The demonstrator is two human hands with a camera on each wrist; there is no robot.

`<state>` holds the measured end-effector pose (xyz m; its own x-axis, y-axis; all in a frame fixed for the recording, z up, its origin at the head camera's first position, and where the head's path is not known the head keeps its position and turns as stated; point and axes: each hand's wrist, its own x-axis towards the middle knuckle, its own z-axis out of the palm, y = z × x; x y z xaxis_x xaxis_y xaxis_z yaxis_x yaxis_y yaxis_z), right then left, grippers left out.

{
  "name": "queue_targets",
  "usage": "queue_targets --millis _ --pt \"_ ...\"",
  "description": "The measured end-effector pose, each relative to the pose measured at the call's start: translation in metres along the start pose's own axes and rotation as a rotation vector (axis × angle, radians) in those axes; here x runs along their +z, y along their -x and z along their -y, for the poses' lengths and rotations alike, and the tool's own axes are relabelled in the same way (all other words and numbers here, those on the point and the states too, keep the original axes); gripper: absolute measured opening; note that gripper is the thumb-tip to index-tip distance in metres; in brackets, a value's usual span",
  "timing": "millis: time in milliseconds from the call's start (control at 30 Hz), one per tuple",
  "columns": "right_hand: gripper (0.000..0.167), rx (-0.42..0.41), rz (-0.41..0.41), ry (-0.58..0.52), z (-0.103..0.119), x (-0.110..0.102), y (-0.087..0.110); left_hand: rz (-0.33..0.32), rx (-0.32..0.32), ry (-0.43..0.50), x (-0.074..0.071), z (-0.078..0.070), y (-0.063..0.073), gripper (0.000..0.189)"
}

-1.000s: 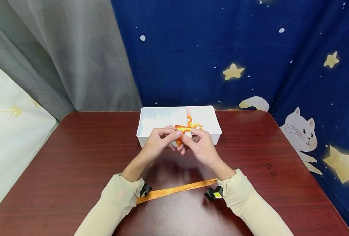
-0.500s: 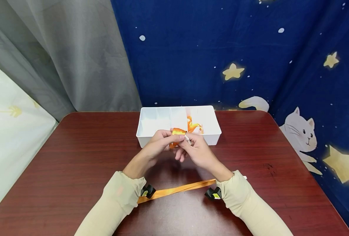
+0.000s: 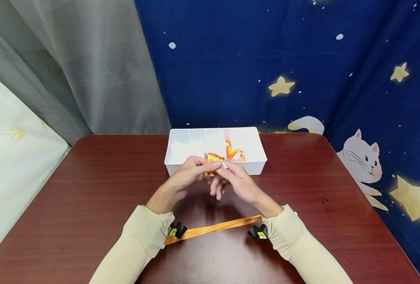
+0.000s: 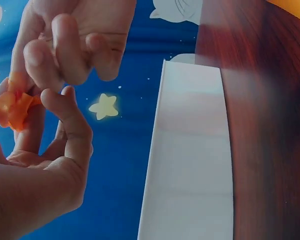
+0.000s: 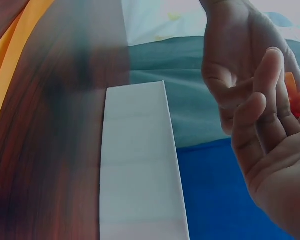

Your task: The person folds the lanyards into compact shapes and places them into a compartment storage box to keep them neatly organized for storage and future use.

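Both hands meet in front of the white box in the head view. My left hand (image 3: 186,175) grips a rolled orange ribbon (image 3: 214,157), its thumb laid across the roll. With thumb and index finger my right hand (image 3: 241,183) pinches the roll's right end, where a small white piece (image 3: 224,165) sticks out; its other fingers hang loosely below. In the left wrist view the shiny orange ribbon (image 4: 12,111) shows between the fingers at the left edge. Only a bit of the ribbon (image 5: 298,100) shows at the right edge of the right wrist view, mostly hidden by fingers.
The white divided box (image 3: 181,161) stands at the table's back edge, behind the hands. Inside its right part lies another orange ribbon (image 3: 234,153). A flat orange strap (image 3: 213,228) lies across the brown table (image 3: 89,205), passing below both wrists.
The rolled ribbon has shifted slightly left and tilted, and the fingers around it have moved. The white end piece has turned between the right hand's fingertips.
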<state>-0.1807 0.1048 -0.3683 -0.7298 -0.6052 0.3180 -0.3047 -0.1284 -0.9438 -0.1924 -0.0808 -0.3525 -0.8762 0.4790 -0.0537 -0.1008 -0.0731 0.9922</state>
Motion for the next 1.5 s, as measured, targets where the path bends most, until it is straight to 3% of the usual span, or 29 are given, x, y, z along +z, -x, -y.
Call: queue_targets --millis 233,467,700,867,1033,1233,1500 --pt "0.05 -0.009 0.04 -0.136 0.003 0.0 -0.001 -0.045 0.057 0.015 0.003 0.006 0.0 0.022" --pt "0.042 -0.036 0.053 -0.118 0.002 -0.003 0.0 -0.13 0.125 -0.03 0.003 0.007 0.0 0.015" --pt "0.036 -0.019 -0.106 -0.073 -0.002 -0.002 -0.001 -0.202 0.322 -0.11 0.002 0.009 -0.003 0.018" --pt "0.034 -0.059 -0.211 -0.011 -0.005 -0.002 -0.001 -0.231 0.398 -0.156 0.001 0.009 -0.005 0.016" --pt "0.037 -0.044 -0.288 0.073 -0.002 -0.005 0.0 -0.301 0.41 -0.239 -0.006 0.008 -0.009 0.015" --pt "0.029 -0.073 -0.437 0.235 -0.004 -0.015 -0.001 -0.435 0.362 -0.342 -0.017 0.008 -0.016 0.021" --pt "0.033 -0.151 -0.571 0.504 -0.015 -0.032 0.0 -0.5 0.352 -0.387 -0.022 0.009 -0.024 0.022"
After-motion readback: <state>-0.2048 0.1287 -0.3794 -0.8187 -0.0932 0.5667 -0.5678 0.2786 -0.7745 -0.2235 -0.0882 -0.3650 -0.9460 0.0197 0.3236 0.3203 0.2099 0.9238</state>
